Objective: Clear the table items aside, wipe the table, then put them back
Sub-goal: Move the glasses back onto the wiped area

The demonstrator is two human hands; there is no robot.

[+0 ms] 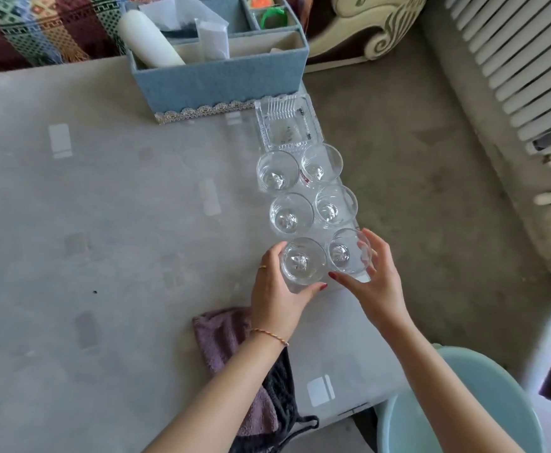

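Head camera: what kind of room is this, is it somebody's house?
Probably a living room at home. A patterned blanket covers a seat behind the low table, a white radiator lines the wall, and drinking glasses stand in two rows on the table.

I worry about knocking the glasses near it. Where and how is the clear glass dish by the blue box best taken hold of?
Probably grip the glass dish by its two long side rims, coming from above. The blue box lies close behind it and two glasses crowd its near end, so the ends give little room.
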